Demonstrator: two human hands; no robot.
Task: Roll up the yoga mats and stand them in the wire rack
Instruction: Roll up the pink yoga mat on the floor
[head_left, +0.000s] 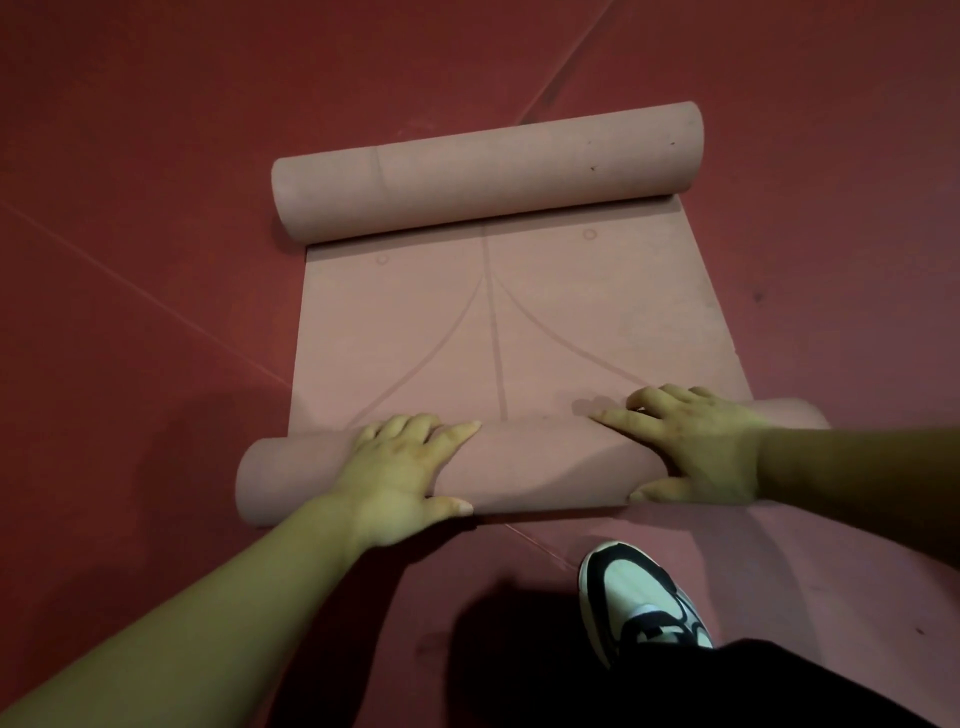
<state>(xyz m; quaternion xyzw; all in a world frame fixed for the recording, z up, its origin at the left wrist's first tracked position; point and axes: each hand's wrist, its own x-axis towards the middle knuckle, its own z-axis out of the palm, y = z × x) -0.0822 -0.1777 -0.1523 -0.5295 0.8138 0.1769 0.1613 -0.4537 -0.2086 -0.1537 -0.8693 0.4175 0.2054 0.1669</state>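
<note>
Mat: pale pink rubbery yoga mat (519, 332) lies flat on the dark red floor (156, 156), printed with a centre line and two curved arcs; both ends are curled.
Near roll: thick pink near roll (540, 462), just in front of a black-and-white shoe (639, 597).
Far roll: pink far roll (483, 166) sits across the mat's other end, well apart from the near one.
Left hand (400, 467): spread, palm down on the near roll, thumb behind.
Right hand (696, 447): the same, fingers over the front.
Rack: not in view.
Risk 1: uneven hand pressure would likely cone the roll, ends telescoping.
Risk 2: the far curl may meet the near roll and leave a loose, lumpy bundle.
Risk 3: releasing pressure could let it spring open.
</note>
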